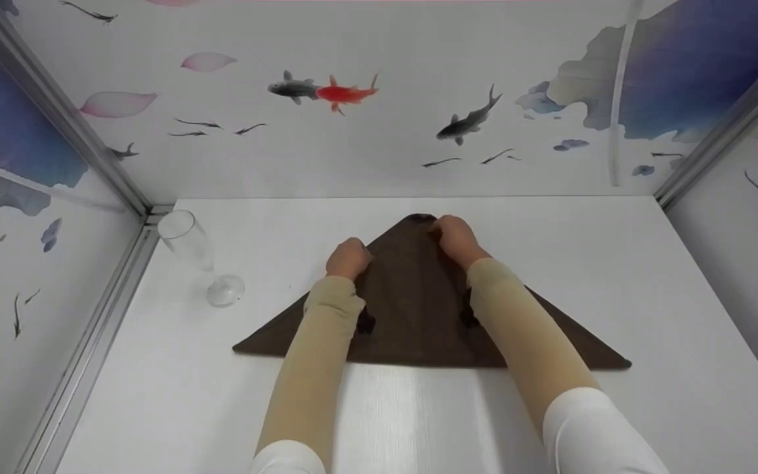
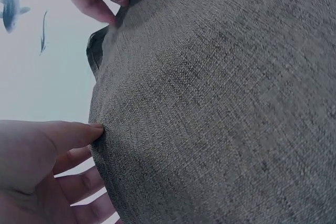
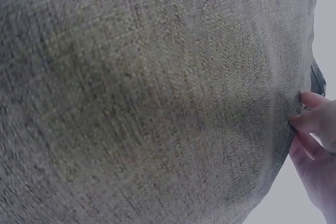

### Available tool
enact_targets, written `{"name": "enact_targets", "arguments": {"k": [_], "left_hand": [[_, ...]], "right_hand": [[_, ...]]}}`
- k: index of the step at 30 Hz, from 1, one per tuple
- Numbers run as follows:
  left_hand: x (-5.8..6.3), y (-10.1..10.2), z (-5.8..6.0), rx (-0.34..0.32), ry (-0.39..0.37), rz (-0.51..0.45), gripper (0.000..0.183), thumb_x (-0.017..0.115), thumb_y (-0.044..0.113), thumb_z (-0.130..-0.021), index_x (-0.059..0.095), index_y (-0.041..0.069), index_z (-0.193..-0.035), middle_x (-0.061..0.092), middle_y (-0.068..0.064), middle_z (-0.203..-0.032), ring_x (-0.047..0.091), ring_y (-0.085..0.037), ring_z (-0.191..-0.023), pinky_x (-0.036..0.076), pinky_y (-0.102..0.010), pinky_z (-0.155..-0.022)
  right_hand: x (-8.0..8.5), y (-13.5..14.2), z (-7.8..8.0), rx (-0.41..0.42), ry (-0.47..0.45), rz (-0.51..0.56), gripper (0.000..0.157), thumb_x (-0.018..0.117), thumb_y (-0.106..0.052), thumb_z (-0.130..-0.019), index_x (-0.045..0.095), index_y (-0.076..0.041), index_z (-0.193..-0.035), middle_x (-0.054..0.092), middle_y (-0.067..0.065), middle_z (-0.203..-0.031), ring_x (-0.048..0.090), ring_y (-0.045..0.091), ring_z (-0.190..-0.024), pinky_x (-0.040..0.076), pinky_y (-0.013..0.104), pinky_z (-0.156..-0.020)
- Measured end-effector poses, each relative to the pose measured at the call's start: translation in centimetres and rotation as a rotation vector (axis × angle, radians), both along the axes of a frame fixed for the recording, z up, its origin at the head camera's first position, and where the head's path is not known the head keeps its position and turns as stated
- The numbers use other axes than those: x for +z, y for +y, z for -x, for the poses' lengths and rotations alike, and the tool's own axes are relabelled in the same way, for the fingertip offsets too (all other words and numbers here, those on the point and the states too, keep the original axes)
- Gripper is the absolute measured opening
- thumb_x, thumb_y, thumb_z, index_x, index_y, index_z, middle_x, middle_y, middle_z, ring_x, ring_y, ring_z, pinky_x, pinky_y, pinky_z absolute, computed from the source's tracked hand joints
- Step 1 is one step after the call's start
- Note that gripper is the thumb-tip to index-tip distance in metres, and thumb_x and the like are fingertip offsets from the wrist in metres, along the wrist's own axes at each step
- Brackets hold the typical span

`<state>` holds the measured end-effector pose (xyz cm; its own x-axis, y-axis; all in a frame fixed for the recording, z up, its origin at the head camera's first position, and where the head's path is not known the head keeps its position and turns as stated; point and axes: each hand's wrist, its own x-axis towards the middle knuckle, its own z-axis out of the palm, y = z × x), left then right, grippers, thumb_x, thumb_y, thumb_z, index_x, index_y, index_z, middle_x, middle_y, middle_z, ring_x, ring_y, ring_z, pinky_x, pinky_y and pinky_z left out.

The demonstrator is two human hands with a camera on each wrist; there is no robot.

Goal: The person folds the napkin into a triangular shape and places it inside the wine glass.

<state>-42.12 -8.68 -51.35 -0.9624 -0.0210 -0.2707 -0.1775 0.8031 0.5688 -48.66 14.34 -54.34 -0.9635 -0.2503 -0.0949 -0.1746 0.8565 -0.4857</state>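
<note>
A brown woven cloth [image 1: 412, 309] lies folded into a triangle, its long side toward me and its peak toward the back wall. My left hand [image 1: 349, 259] pinches the left slanting edge below the peak, thumb on top and the other fingers under the cloth in the left wrist view. Near the peak, my right hand [image 1: 458, 240] pinches the right edge between thumb and fingers. A small corner flap [image 2: 95, 51] shows between the two hands in the left wrist view. Cloth fills most of both wrist views.
To the left, a clear stemmed glass [image 1: 185, 240] stands on the white table [image 1: 405, 421]. A white back wall [image 1: 405, 151] printed with fish and petals rises behind the table, with similar panels and metal frame posts at both sides.
</note>
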Motion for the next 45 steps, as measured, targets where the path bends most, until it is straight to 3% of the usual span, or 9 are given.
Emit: {"name": "enact_targets", "arguments": {"k": [5,12,17,20,25,33,45], "left_hand": [[-0.2,0.2,0.2,-0.001,0.001,0.018,0.019,0.051,0.009,-0.095,0.066,0.002,-0.086,0.059,-0.007,-0.078,0.047,-0.018,-0.067,0.042,-0.031,-0.061],[-0.4,0.2,0.5,0.003,-0.007,0.015,0.019,0.052,0.010,-0.096,0.068,0.001,-0.090,0.064,-0.009,-0.083,0.049,-0.019,-0.068,0.045,-0.033,-0.064],[-0.6,0.2,0.6,0.003,-0.007,0.018,0.020,0.052,0.010,-0.096,0.068,0.001,-0.090,0.064,-0.010,-0.084,0.049,-0.019,-0.069,0.044,-0.033,-0.064],[-0.7,0.2,0.8,0.002,-0.002,0.017,0.020,0.051,0.009,-0.096,0.064,0.003,-0.081,0.060,-0.008,-0.077,0.047,-0.019,-0.066,0.043,-0.032,-0.062],[-0.9,0.2,1.1,0.009,-0.010,0.014,0.027,0.051,0.006,-0.094,0.053,0.009,-0.068,0.053,-0.004,-0.067,0.045,-0.017,-0.062,0.040,-0.031,-0.057],[-0.9,0.1,1.1,0.031,-0.003,0.045,0.015,0.055,0.006,-0.095,0.069,0.002,-0.091,0.067,-0.010,-0.085,0.049,-0.017,-0.068,0.049,-0.033,-0.068],[-1.0,0.2,1.4,0.031,0.030,0.082,0.020,0.046,0.005,-0.099,0.064,-0.002,-0.104,0.066,-0.015,-0.094,0.060,-0.022,-0.083,0.053,-0.037,-0.078]], "right_hand": [[0.1,0.1,0.1,0.022,-0.033,-0.018,0.037,0.043,0.015,-0.095,0.060,0.002,-0.125,0.058,0.016,-0.123,0.052,0.031,-0.119,0.039,0.042,-0.103],[0.3,0.2,0.4,0.042,-0.045,-0.002,0.037,0.043,0.018,-0.091,0.063,0.002,-0.118,0.058,0.017,-0.119,0.052,0.032,-0.116,0.041,0.043,-0.101],[0.2,0.1,0.8,0.118,0.018,-0.088,0.035,0.044,0.017,-0.092,0.066,0.005,-0.117,0.060,0.019,-0.115,0.054,0.035,-0.114,0.043,0.043,-0.099],[-0.1,-0.1,1.0,0.163,0.059,-0.115,0.032,0.045,0.011,-0.094,0.066,0.007,-0.117,0.060,0.020,-0.114,0.055,0.035,-0.113,0.044,0.043,-0.099],[-0.4,-0.2,0.8,0.182,0.041,-0.121,0.034,0.046,0.002,-0.097,0.058,0.009,-0.127,0.053,0.022,-0.129,0.050,0.035,-0.122,0.039,0.043,-0.104],[-0.6,-0.4,0.7,0.154,-0.011,-0.143,0.051,0.043,-0.007,-0.099,0.035,0.007,-0.146,0.031,0.021,-0.151,0.030,0.035,-0.139,0.024,0.045,-0.114],[-0.2,-0.4,1.1,0.150,0.000,-0.146,0.058,0.044,-0.004,-0.095,0.027,0.004,-0.150,0.023,0.017,-0.155,0.027,0.035,-0.139,0.026,0.047,-0.113]]}}
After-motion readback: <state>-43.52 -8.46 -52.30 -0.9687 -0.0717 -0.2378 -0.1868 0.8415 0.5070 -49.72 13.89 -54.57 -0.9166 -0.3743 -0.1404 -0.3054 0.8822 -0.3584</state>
